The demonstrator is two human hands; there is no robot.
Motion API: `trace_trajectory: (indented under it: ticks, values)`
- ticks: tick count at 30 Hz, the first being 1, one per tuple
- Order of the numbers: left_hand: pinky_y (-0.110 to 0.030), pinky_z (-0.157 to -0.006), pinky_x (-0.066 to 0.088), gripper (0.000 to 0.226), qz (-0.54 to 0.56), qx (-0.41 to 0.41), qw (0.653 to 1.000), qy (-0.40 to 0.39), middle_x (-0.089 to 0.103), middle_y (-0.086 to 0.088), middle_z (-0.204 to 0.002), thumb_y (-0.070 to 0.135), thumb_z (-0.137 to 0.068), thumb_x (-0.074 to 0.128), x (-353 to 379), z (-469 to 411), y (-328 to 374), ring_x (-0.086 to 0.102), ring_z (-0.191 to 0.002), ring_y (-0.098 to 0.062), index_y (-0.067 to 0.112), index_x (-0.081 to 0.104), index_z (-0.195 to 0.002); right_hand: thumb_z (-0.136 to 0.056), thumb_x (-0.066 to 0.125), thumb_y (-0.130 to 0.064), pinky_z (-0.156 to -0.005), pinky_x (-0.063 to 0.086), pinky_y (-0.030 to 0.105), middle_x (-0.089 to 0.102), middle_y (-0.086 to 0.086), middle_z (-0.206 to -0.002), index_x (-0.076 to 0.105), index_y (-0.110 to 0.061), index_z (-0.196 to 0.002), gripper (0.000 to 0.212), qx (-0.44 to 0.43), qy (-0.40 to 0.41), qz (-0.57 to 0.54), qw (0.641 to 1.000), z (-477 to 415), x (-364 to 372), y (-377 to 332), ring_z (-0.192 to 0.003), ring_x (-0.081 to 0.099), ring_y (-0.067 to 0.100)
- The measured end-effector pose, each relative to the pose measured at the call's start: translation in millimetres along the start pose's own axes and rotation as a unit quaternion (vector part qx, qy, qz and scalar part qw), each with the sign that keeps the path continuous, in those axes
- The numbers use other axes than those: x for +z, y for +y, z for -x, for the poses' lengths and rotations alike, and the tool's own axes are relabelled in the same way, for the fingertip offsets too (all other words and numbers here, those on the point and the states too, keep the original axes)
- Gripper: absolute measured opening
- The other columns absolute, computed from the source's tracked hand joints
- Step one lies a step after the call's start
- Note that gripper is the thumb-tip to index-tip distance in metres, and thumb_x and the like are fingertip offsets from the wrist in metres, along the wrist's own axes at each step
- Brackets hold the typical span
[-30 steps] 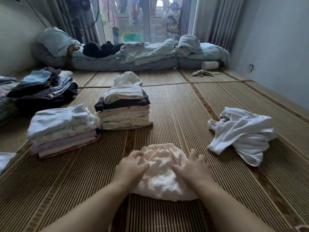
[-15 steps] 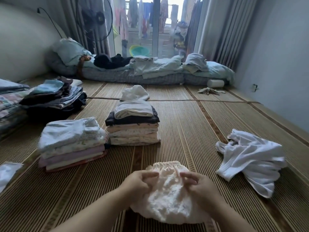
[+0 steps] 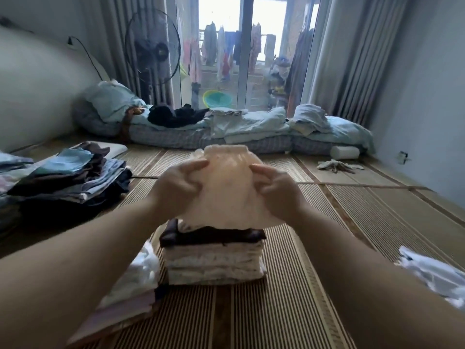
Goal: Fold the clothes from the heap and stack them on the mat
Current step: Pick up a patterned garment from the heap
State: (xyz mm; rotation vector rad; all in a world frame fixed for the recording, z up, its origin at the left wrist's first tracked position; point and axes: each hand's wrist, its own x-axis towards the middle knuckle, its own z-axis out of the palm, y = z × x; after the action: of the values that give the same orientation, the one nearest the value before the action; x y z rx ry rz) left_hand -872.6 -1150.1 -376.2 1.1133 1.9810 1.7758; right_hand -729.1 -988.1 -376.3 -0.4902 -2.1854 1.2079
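Left hand (image 3: 176, 183) and right hand (image 3: 274, 186), slightly apart, each pinch a side of the folded cream garment (image 3: 227, 195), held directly above the centre stack (image 3: 214, 258) on the mat (image 3: 327, 248).

- cream garment (image 3: 227, 195): side edges covered by left hand (image 3: 176, 187) and right hand (image 3: 274, 185); which fingers lie behind the cloth cannot be told.
- middle stack (image 3: 214, 260): top layers hidden behind the garment; touching or apart, cannot tell.
- left stack (image 3: 146, 270): mostly under the left forearm, blurred.
- white heap (image 3: 435, 275): cut by the right edge, smeared.
- dark pile (image 3: 68, 177): cut by the left edge.
- rag (image 3: 337, 165) on the mat (image 3: 276, 311): too small to identify.
- balcony washing (image 3: 221, 51): blurred, pieces not separable.
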Motion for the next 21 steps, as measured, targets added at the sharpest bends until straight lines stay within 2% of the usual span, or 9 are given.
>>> trace_trajectory:
  ticks: [2, 4, 5, 7, 10, 11, 13, 16, 21]
  values:
    - [-0.012, -0.052, 0.041, 0.069, -0.145, -0.01, 0.989, 0.02, 0.068, -0.001, -0.089, 0.017, -0.059, 0.053, -1, -18, -22, 0.064, -0.06, -0.008, 0.021, 0.058, -0.129, -0.096, 0.045, -0.003, -0.081, 0.049, 0.024, 0.067, 0.007, -0.112, 0.06, -0.014, -0.126, 0.035, 0.038, -0.022, 0.035, 0.998, -27, 21, 24, -0.088, 0.062, 0.014]
    - [-0.02, -0.07, 0.042, 0.062, -0.287, -0.09, 0.954, 0.022, 0.056, -0.015, -0.118, 0.03, -0.073, 0.056, 1, -26, -51, 0.062, -0.095, -0.025, 0.029, 0.052, -0.135, -0.097, 0.046, -0.021, -0.086, 0.047, 0.024, 0.059, 0.012, -0.127, 0.062, -0.023, -0.124, 0.031, 0.08, -0.062, 0.092, 0.991, -41, 41, 48, -0.105, 0.059, 0.023]
    - [-0.026, -0.085, 0.039, 0.061, -0.347, -0.147, 0.926, 0.015, 0.039, -0.017, -0.135, 0.045, -0.077, 0.051, 3, -26, -63, 0.05, -0.113, -0.029, 0.033, 0.047, -0.137, -0.096, 0.048, -0.034, -0.094, 0.046, 0.028, 0.055, 0.01, -0.13, 0.058, -0.029, -0.129, 0.035, 0.095, -0.085, 0.134, 0.983, -43, 47, 60, -0.112, 0.056, 0.024]
    - [-0.043, -0.109, 0.022, 0.083, -0.417, -0.185, 0.889, -0.025, -0.001, -0.002, -0.153, 0.074, -0.066, 0.034, 4, -21, -82, 0.018, -0.138, -0.032, 0.037, 0.037, -0.14, -0.077, 0.051, -0.073, -0.106, 0.037, 0.037, 0.04, 0.003, -0.131, 0.038, -0.045, -0.139, 0.069, 0.105, -0.12, 0.235, 0.959, -41, 54, 80, -0.12, 0.047, 0.025]
    - [-0.051, -0.112, -0.015, 0.124, -0.486, -0.106, 0.861, -0.111, -0.032, 0.007, -0.154, 0.1, -0.052, 0.013, 3, -14, -105, -0.034, -0.139, -0.021, 0.029, -0.007, -0.151, -0.037, 0.048, -0.097, -0.113, 0.025, 0.051, 0.016, -0.004, -0.149, 0.014, -0.05, -0.144, 0.121, 0.098, -0.154, 0.274, 0.944, -30, 58, 96, -0.137, 0.021, 0.027]
    - [-0.052, -0.114, -0.014, 0.126, -0.487, -0.098, 0.858, -0.132, -0.03, 0.005, -0.156, 0.101, -0.052, 0.015, 3, -10, -108, -0.033, -0.139, -0.019, 0.028, -0.02, -0.149, -0.038, 0.053, -0.094, -0.113, 0.024, 0.05, 0.014, -0.006, -0.152, 0.012, -0.048, -0.145, 0.124, 0.094, -0.163, 0.271, 0.944, -27, 58, 101, -0.139, 0.019, 0.025]
    - [-0.048, -0.119, 0.005, 0.122, -0.457, -0.104, 0.87, -0.153, -0.012, 0.003, -0.161, 0.095, -0.06, 0.031, 2, -4, -112, -0.009, -0.147, -0.02, 0.031, -0.026, -0.147, -0.047, 0.066, -0.082, -0.109, 0.031, 0.042, 0.027, -0.004, -0.147, 0.011, -0.047, -0.146, 0.119, 0.069, -0.168, 0.263, 0.948, -24, 58, 107, -0.133, 0.03, 0.019]
    - [-0.039, -0.116, 0.022, 0.117, -0.449, -0.111, 0.873, -0.156, 0.01, 0.001, -0.161, 0.086, -0.069, 0.043, 4, 3, -108, 0.016, -0.145, -0.017, 0.023, -0.009, -0.153, -0.05, 0.071, -0.076, -0.107, 0.035, 0.037, 0.033, -0.005, -0.142, 0.01, -0.048, -0.146, 0.116, 0.052, -0.172, 0.249, 0.952, -18, 55, 104, -0.126, 0.035, 0.014]
    - [-0.044, -0.115, 0.025, 0.12, -0.476, -0.115, 0.864, -0.113, 0.011, 0.001, -0.16, 0.092, -0.063, 0.037, -2, -2, -92, 0.018, -0.145, -0.019, 0.024, -0.003, -0.153, -0.04, 0.067, -0.083, -0.107, 0.039, 0.042, 0.027, -0.007, -0.145, 0.015, -0.053, -0.143, 0.119, 0.052, -0.125, 0.202, 0.97, -18, 50, 80, -0.124, 0.036, 0.014]
